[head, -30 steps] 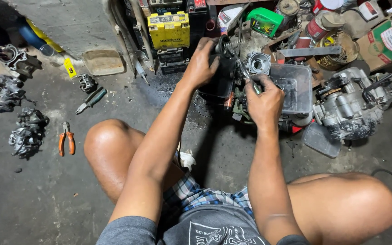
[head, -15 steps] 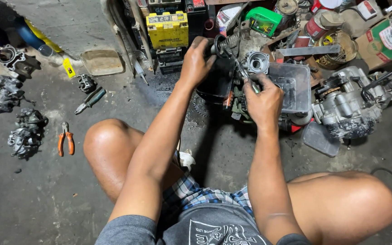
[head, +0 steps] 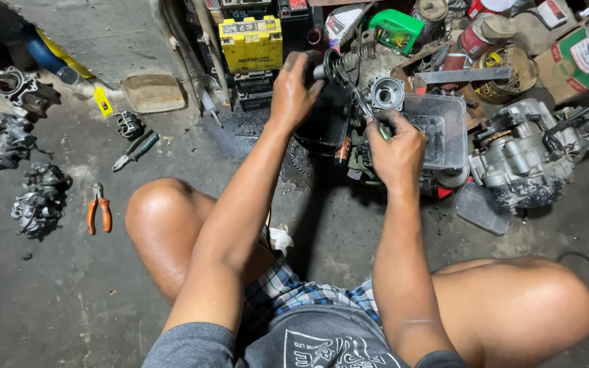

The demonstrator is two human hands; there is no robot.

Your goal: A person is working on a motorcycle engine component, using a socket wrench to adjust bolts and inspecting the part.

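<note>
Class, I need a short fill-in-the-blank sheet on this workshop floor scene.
1. The pliers on the floor have ____ handles.
2. The battery behind the left hand is ____.
3. The right hand works beside a clear plastic ____.
4. The person sits on the ____.

Missing words: orange; yellow; container; floor

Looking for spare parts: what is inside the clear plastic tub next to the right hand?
The clear plastic tub looks mostly bare inside; its dark bottom shows through. The right hand and the round grey metal part cover its left edge, so anything there is hidden.
</note>
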